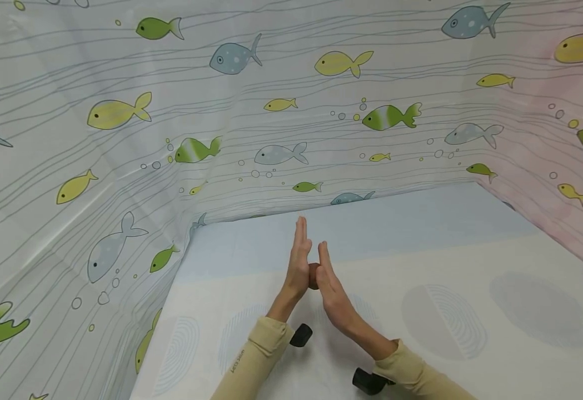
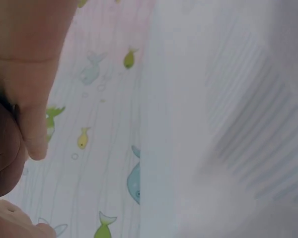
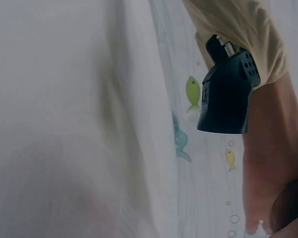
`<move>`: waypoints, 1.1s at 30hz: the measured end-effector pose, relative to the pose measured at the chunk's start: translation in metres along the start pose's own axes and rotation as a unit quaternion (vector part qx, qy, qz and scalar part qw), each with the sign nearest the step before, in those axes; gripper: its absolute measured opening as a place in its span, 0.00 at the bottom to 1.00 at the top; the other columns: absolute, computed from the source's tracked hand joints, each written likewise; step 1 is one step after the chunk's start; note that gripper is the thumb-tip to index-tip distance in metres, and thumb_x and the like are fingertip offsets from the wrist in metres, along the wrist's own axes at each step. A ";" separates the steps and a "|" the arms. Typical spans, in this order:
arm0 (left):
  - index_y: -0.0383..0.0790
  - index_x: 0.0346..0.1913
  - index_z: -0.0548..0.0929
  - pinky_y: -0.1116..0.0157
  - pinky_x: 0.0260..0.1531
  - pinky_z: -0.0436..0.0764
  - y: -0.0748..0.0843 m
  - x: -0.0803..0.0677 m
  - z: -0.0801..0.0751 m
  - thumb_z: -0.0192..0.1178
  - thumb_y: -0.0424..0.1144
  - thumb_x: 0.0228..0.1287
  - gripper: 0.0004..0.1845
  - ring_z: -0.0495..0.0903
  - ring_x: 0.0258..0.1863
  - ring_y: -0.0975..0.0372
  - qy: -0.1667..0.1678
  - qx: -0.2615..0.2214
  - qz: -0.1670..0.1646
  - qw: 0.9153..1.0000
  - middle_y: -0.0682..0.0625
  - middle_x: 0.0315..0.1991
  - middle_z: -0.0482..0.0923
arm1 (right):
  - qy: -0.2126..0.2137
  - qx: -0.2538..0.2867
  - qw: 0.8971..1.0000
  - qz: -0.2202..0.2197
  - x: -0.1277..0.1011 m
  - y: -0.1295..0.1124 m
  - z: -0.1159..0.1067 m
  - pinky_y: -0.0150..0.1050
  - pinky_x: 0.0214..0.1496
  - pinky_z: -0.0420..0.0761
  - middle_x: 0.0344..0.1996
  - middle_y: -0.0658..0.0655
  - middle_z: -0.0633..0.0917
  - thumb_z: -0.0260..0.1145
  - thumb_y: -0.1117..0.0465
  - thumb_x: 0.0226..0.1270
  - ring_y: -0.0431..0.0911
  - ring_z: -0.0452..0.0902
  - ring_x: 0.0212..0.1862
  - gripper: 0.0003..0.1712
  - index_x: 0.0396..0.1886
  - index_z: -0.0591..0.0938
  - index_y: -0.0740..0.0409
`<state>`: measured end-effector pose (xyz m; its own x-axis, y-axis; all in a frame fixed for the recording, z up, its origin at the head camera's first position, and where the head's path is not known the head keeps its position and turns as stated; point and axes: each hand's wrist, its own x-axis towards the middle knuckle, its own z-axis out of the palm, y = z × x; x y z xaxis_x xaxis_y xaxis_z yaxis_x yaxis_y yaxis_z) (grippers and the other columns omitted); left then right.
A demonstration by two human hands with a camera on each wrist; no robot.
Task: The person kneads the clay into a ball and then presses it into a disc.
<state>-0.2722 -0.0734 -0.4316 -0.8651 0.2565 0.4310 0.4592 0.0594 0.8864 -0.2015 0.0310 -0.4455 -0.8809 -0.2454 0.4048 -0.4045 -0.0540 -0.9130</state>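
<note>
Head view: two hands meet palm to palm above a pale table, fingers straight and pointing away from the person. The left hand reaches a little farther forward than the right hand. Pressed between the two palms is a small brown lump, of which only a sliver shows in the gap; what it is made of cannot be told. Neither hand curls around it; the flat palms alone hold it, clear of the tabletop. Beige sleeves cover both forearms, and a black wrist camera sits under the left wrist, another under the right. A curtain printed with fish closes in the table on three sides.

Left wrist view: the left hand's palm and thumb fill the upper left corner, and the brown lump bulges dark against the palm just below the thumb. The curtain and the blurred table run behind.

Right wrist view: the opposite forearm in its beige sleeve carries the black camera. At the lower right corner the lump shows as a dark rounded edge touching the left hand. The right hand itself is out of frame here.
</note>
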 end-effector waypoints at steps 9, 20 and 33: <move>0.42 0.80 0.37 0.52 0.75 0.40 -0.004 -0.006 0.010 0.33 0.49 0.75 0.36 0.37 0.79 0.62 -0.014 -0.035 -0.015 0.999 0.51 0.80 0.36 | 0.034 0.003 0.999 -0.011 0.004 -0.004 -0.003 0.58 0.76 0.33 0.79 0.54 0.33 0.33 0.54 0.84 0.48 0.24 0.79 0.34 0.79 0.33 0.59; 0.38 0.80 0.39 0.52 0.75 0.40 -0.010 -0.022 0.024 0.28 0.45 0.80 0.32 0.39 0.79 0.61 -0.053 -0.035 -0.034 0.997 0.50 0.80 0.43 | 0.076 -0.007 0.996 -0.035 0.022 -0.012 -0.020 0.54 0.77 0.33 0.80 0.52 0.35 0.32 0.52 0.83 0.44 0.25 0.79 0.34 0.80 0.35 0.57; 0.40 0.80 0.40 0.46 0.74 0.43 0.000 -0.033 0.032 0.27 0.48 0.79 0.32 0.41 0.79 0.59 -0.075 -0.023 -0.020 0.997 0.50 0.80 0.44 | 0.103 -0.026 0.994 -0.019 0.040 -0.005 -0.038 0.54 0.78 0.34 0.79 0.53 0.34 0.33 0.50 0.83 0.45 0.27 0.79 0.35 0.80 0.34 0.56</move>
<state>-0.2369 -0.0510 -0.4516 -0.8414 0.3965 0.3672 0.4116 0.0299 0.9109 -0.2437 0.0584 -0.4226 -0.8940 -0.0412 0.4461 -0.4462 -0.0076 -0.8949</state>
